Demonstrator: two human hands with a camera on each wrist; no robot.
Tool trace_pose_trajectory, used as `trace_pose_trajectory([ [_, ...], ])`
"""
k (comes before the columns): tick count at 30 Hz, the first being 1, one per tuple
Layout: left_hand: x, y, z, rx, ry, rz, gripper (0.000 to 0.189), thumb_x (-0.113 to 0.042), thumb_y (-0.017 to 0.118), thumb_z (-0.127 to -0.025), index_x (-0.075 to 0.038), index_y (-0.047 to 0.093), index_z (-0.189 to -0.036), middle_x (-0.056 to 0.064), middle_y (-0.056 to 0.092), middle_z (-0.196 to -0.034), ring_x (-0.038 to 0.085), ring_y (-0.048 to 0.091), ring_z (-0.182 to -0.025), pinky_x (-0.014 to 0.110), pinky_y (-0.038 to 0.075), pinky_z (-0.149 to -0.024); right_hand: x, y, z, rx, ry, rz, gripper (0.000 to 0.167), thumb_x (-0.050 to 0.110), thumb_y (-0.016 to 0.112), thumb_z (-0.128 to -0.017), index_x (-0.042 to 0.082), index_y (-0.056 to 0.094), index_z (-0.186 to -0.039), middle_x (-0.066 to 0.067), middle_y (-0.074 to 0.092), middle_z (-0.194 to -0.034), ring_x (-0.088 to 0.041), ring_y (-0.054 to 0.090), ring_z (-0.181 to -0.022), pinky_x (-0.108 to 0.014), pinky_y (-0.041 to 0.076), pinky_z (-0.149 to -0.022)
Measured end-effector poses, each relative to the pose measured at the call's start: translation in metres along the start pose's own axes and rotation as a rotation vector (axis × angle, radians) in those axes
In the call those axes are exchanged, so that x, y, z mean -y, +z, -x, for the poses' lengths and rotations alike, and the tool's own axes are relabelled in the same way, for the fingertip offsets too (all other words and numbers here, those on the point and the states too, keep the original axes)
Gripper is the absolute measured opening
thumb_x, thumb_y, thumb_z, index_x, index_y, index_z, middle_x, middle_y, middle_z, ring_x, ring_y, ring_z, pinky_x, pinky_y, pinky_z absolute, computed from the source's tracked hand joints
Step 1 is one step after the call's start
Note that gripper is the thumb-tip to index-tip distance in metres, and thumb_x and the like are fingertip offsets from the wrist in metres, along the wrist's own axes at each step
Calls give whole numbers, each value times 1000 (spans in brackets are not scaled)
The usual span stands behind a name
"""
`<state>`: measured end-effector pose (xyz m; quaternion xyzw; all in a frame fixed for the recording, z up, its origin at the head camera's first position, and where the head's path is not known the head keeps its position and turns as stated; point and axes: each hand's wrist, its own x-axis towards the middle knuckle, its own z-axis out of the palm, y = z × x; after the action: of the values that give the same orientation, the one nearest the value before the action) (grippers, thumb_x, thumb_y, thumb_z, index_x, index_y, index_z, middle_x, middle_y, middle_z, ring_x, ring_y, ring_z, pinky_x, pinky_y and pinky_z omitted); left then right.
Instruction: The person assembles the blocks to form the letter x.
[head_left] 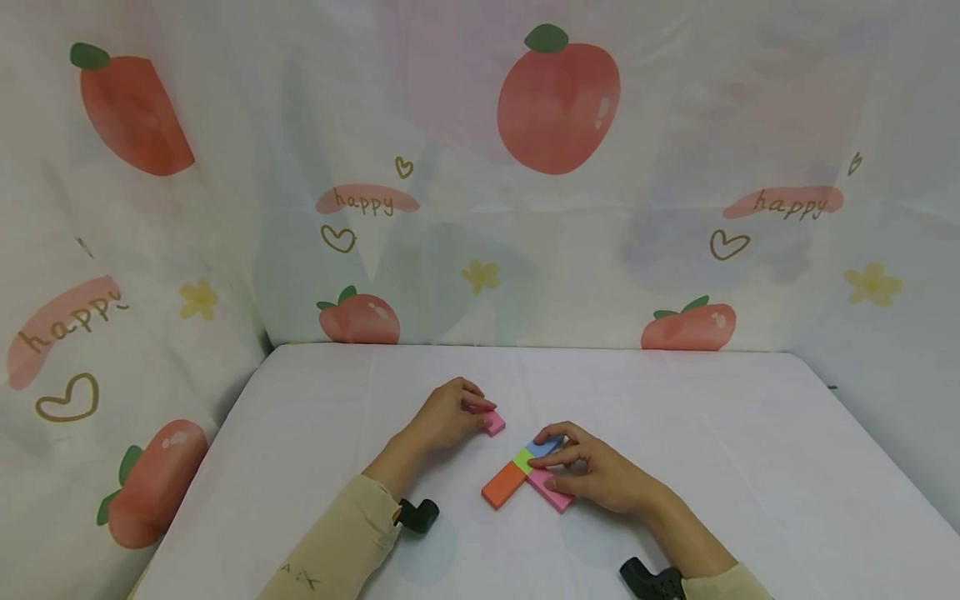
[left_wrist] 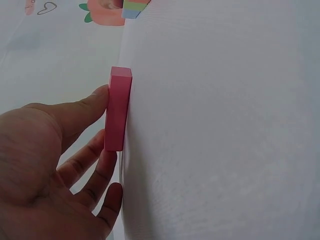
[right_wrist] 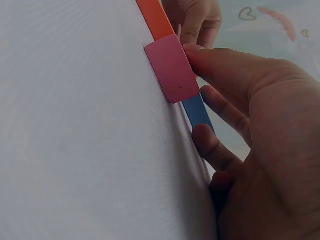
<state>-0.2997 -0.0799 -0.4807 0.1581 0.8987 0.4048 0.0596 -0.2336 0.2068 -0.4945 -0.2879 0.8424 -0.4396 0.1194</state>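
Observation:
My left hand [head_left: 450, 414] pinches a small pink block [left_wrist: 118, 110] between thumb and fingertips, close to the white tabletop. To its right, flat colored blocks lie joined edge to edge: an orange block [head_left: 502, 485], a small green block [head_left: 522, 460] and a blue block [head_left: 541, 449] form a slanted row. A second pink block [right_wrist: 172, 70] branches off from the green one. Over this group rests my right hand [head_left: 603, 475], its thumb on the branching pink block and other fingertips touching the blue and green blocks. These fingers partly cover the blue block and the pink block's right end.
A white cloth covers the table [head_left: 712, 433]. Behind it and on the left stands a printed curtain [head_left: 450, 108] with fruit, hearts and flowers. Black wrist devices sit at the left cuff [head_left: 360, 533] and the right cuff [head_left: 727, 583].

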Motion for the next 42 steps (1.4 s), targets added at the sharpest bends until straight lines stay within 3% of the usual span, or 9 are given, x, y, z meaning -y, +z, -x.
trace_pose_trajectory([
  [34,-2,6,6,20,-21,23,22,-22,83,-89,-24,83,-112,-1,63,-120,22,58,-118,45,50,-104,1,-2,-1,9,-7,8,30,33,74,-96,25,77,-125,2,53,-144,-31,48,-134,-29,42,-101],
  [42,-1,7,6,26,7,16,22,-24,83,-89,-23,83,-111,-2,63,-119,20,59,-115,42,50,-101,-1,-1,-1,7,-9,20,29,33,74,-96,27,77,-125,4,53,-144,-30,49,-133,-29,43,-101],
])
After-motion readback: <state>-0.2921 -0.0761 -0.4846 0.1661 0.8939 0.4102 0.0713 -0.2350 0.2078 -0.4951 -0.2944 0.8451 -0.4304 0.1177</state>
